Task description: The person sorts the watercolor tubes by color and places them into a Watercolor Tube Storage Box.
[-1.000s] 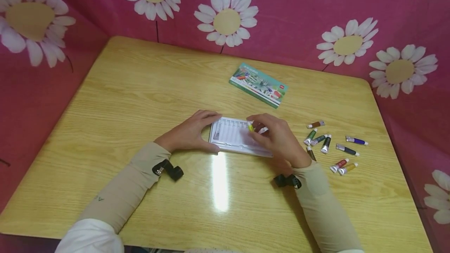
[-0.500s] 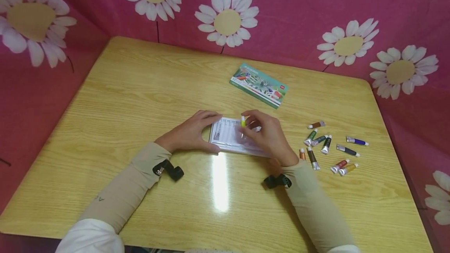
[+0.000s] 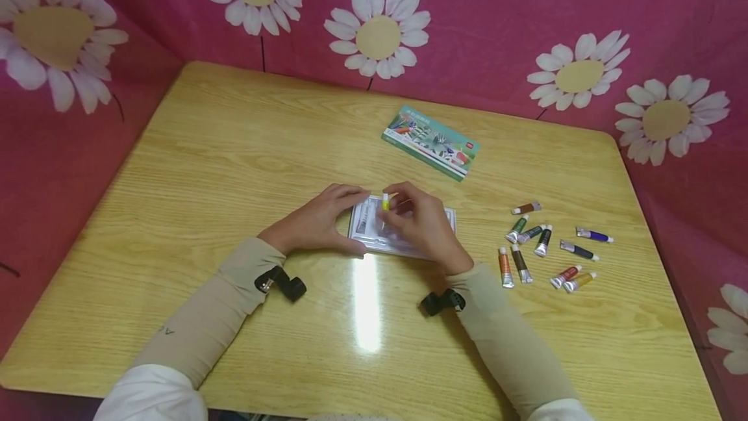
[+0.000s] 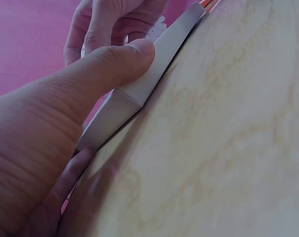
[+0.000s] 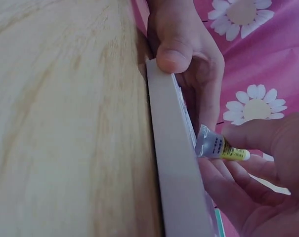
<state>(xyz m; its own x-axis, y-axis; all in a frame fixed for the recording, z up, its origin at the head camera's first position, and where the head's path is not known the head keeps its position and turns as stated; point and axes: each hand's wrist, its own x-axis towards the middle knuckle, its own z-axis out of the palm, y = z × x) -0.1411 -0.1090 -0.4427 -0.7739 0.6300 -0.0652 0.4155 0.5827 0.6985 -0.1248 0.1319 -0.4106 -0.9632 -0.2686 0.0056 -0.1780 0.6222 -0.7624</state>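
Observation:
A shallow white box with a clear slotted plastic tray [image 3: 362,239] lies in front of me in the head view. My left hand [image 3: 318,218] grips its left end, thumb on the near side and fingers at the far corner. The left wrist view shows that thumb pressed on the white box wall [image 4: 117,116]. My right hand [image 3: 422,223] is over the tray, pinching a small paint tube [image 5: 221,147] with a yellow band and white cap. In the right wrist view the tube's flat silver end is right at the box's upper edge.
Several paint tubes lie loose to the right, among them an orange tube [image 3: 505,268], a brown tube [image 3: 526,207] and a blue tube [image 3: 595,234]. A green printed paint box [image 3: 431,142] lies behind the tray. Pink flowered cloth [image 3: 467,18] hangs beyond the wooden table [image 3: 245,135].
My right hand has moved left across the tray with the yellow tube, bringing the tube more upright. The tray's right end and the orange tube have come into view. My left hand stays put.

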